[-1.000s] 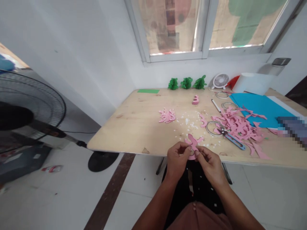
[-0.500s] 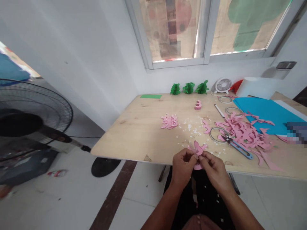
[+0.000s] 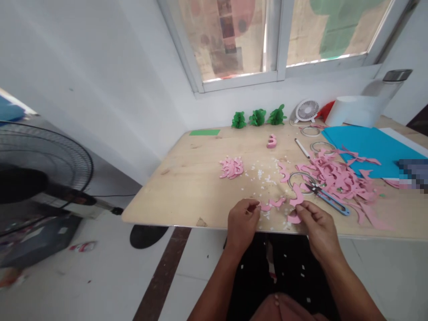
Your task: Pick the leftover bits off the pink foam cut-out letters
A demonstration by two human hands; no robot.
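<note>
Between thumb and fingers of my right hand (image 3: 319, 227) is a pink curved cutout (image 3: 297, 194), wavy like a "3", held just above the table's front edge. My left hand (image 3: 243, 223) is closed in a pinch at the edge; whatever its fingertips hold is too small to make out. Another pink curved piece (image 3: 277, 203) lies on the table between the two hands. White paper bits (image 3: 262, 174) are scattered beyond them. Farther left sits a pile of similar pink cutouts (image 3: 231, 167), and a small pink stack (image 3: 272, 141) stands behind.
Blue-handled scissors (image 3: 331, 199) and pink scraps (image 3: 334, 176) lie right of my hand, near tape rings (image 3: 310, 131). A white pen (image 3: 302, 148), blue sheets (image 3: 354, 138), green paper shapes (image 3: 257, 117) and a small fan (image 3: 306, 110) are farther back. A large fan (image 3: 40, 165) stands left.
My hands, together on the pink piece before, have moved apart. The right hand carried the cutout to the right; the left went slightly left. The view has shifted slightly.
</note>
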